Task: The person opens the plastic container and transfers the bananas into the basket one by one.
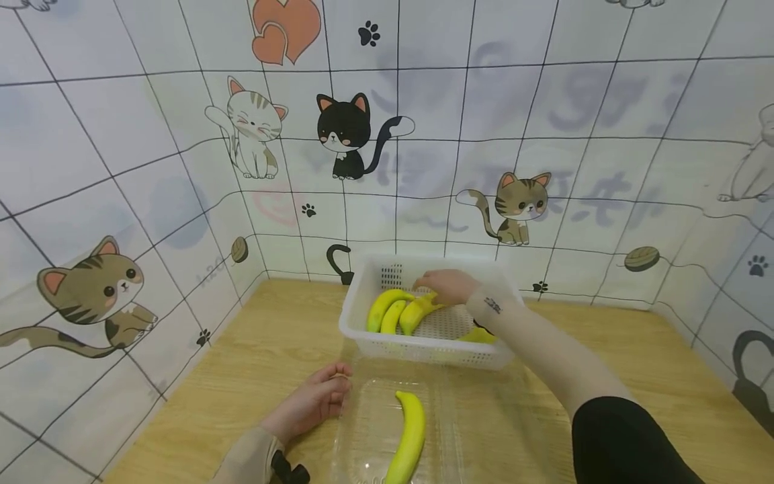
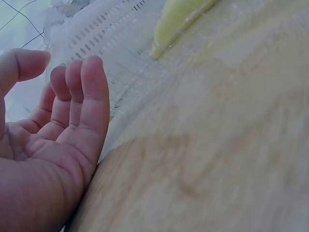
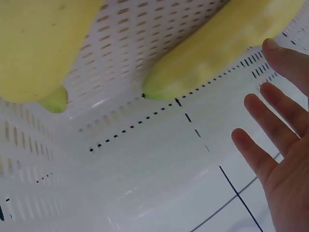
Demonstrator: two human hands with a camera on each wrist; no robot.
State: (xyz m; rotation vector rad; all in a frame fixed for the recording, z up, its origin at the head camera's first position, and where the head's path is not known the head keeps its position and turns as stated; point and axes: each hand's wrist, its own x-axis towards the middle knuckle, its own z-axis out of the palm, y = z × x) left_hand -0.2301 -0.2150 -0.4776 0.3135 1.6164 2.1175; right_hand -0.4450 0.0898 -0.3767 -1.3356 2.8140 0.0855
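Observation:
My right hand (image 1: 447, 287) reaches into a white perforated plastic basket (image 1: 423, 346), at the stem end of a yellow banana (image 1: 417, 312). In the right wrist view its fingers (image 3: 256, 147) are spread, with the thumb tip right at a banana (image 3: 203, 67) and no grip around it. Two more bananas lie on the basket's left side, and another banana (image 1: 480, 335) lies at its front right, partly hidden by my forearm. A single banana (image 1: 411, 430) lies in a clear plastic container (image 1: 369, 417). My left hand (image 1: 314, 398) rests at that container's left edge, palm inward, fingers loosely bent and holding nothing.
The wooden tabletop (image 1: 290, 323) extends to both sides of the basket. Behind it and on the left and right rise walls (image 1: 423, 168) covered with a cat-print grid pattern. The basket stands close to the back wall, just behind the clear container.

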